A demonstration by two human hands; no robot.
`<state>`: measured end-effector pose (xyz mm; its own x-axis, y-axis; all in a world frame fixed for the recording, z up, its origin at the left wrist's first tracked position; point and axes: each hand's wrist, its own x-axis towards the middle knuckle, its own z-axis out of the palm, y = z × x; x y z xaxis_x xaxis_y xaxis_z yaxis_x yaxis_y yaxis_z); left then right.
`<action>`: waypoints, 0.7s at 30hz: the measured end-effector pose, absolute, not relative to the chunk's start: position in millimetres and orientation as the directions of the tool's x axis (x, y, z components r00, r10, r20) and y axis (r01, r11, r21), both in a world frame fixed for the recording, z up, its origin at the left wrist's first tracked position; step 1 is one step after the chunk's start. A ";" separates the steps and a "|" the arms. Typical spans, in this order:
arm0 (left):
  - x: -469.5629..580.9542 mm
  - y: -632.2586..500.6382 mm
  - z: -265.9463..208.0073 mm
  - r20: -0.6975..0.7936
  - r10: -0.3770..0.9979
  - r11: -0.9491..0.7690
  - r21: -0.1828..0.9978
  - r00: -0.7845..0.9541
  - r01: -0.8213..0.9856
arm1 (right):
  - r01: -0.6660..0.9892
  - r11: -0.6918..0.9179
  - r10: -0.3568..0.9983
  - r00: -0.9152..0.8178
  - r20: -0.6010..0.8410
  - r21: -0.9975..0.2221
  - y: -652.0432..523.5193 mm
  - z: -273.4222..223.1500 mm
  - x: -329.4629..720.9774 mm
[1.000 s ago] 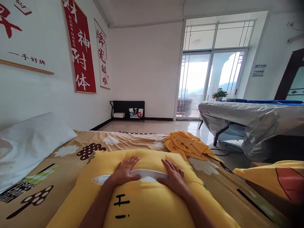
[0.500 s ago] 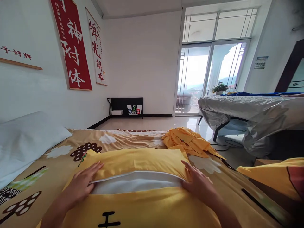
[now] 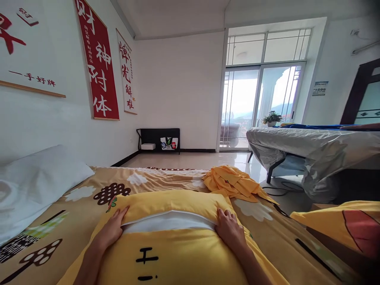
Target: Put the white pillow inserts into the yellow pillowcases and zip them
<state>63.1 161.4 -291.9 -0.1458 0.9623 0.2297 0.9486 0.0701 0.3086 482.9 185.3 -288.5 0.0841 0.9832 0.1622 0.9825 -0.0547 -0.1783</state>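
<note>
A yellow pillowcase (image 3: 178,257) with black "Hi" lettering lies on the bed in front of me. Its wide opening runs crosswise, and the white pillow (image 3: 170,221) inside shows through the gap. At the gap's left end, my left hand (image 3: 111,229) is closed on the pillowcase edge, thumb near the slit and fingers over the upper flap. My right hand (image 3: 233,229) has its fingers bent into the fabric at the right end of the gap, gripping the pillowcase. Parts of the cloth under both palms are hidden.
A bare white pillow (image 3: 44,178) lies at the left. Crumpled yellow cloth (image 3: 234,182) rests on the bed's far edge. Another yellow fabric piece (image 3: 335,215) sits over a box at right. Beyond stands a plastic-covered table (image 3: 297,138) with a potted plant (image 3: 271,118).
My right hand has moved left and its fingers have curled in. The opening looks narrower between the hands, and more of the lettering shows. The view has tilted up slightly.
</note>
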 end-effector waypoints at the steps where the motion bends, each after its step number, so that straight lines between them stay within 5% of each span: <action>1: 65.6 159.6 -291.6 0.276 0.949 0.056 0.321 -0.150 0.945 | 0.981 -0.050 0.976 0.088 0.200 -0.187 183.5 -287.4 485.0; 7: 63.0 148.3 -239.6 0.557 0.784 0.001 0.439 -0.274 0.898 | 0.971 -0.013 0.851 0.136 0.507 -0.239 176.8 -242.0 506.5; 13: 100.2 159.6 -170.2 0.774 0.499 -0.228 0.551 -0.389 0.803 | 0.971 0.086 0.532 0.145 0.834 -0.224 182.5 -198.3 534.9; 16: 109.4 170.5 -203.4 0.843 0.411 -0.262 0.475 -0.348 0.840 | 0.959 0.118 0.427 0.186 0.885 -0.259 186.4 -230.2 543.7; 21: 91.1 188.1 -278.9 0.784 0.561 -0.334 0.509 -0.267 0.793 | 0.945 0.165 0.553 0.150 0.820 -0.284 202.7 -291.5 542.1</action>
<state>91.1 188.1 -278.9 -0.2670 0.5608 0.7837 0.7934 -0.3337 0.5090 542.1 202.7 -291.5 0.1499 0.5526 0.8199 0.9447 0.1646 -0.2836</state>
